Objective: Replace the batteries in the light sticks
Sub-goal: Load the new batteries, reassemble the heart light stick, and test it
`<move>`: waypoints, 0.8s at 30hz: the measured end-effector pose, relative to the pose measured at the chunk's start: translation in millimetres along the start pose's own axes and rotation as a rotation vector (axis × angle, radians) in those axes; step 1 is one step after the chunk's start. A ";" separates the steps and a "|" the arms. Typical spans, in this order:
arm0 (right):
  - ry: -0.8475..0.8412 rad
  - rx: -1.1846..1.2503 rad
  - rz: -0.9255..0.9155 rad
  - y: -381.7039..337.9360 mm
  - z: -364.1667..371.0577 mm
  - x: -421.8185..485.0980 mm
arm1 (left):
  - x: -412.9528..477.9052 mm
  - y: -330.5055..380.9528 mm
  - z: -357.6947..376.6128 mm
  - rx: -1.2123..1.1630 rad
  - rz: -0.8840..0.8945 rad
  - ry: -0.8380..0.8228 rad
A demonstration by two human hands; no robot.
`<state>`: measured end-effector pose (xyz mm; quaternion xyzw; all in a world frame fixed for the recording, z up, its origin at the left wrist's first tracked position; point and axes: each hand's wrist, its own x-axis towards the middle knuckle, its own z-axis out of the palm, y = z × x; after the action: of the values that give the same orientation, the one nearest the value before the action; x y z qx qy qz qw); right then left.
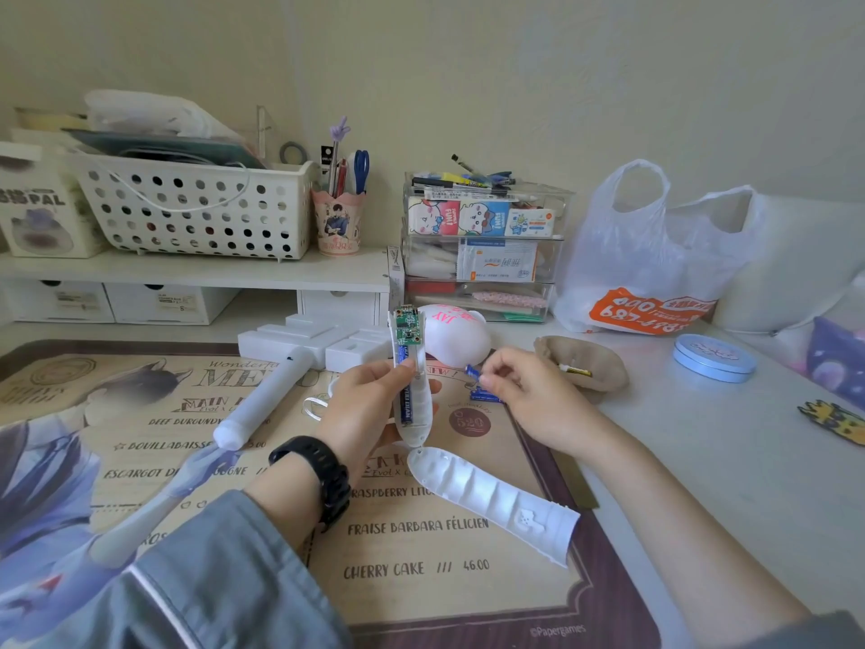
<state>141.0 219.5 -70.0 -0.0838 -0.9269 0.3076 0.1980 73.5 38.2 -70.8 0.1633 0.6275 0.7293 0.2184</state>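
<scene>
My left hand (365,405) grips an opened white light stick handle (414,405), held upright above the desk mat. A green circuit board (407,327) shows at its top and a blue battery (405,405) sits in its open bay. My right hand (529,395) pinches a second blue battery (472,371) just right of the handle. The removed handle cover (496,503) lies inside-up on the mat in front of my hands. Another blue battery (484,395) lies on the mat under my right hand. A second white light stick (262,395) lies to the left.
A white dome head with pink letters (456,337) lies behind the handle. A tan pouch (590,363) holds a gold battery (576,371). A blue round tin (714,358) and a plastic bag (655,255) are at right. Shelf, basket and clear drawers stand behind.
</scene>
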 end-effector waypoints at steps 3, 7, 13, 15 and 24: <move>-0.011 0.498 0.003 -15.7 -0.2 -1.8 | 0.0 -0.6 -0.4 -0.015 -0.011 -0.010; -0.070 0.759 0.038 -25.3 3.5 -6.2 | -0.8 -0.6 0.0 -0.016 -0.011 -0.055; -0.037 0.918 0.146 -30.1 5.3 -5.0 | -2.2 2.3 1.8 -0.119 -0.044 -0.083; -0.061 0.991 0.169 -31.3 4.7 -5.2 | -2.5 3.3 2.3 -0.157 -0.061 -0.099; -0.161 1.218 0.198 -33.5 0.2 -7.4 | -2.0 2.9 3.6 -0.196 -0.084 -0.095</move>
<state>146.5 190.6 -52.2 -0.0181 -0.5848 0.8035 0.1103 76.8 39.9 -67.2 0.1491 0.5485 0.7688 0.2930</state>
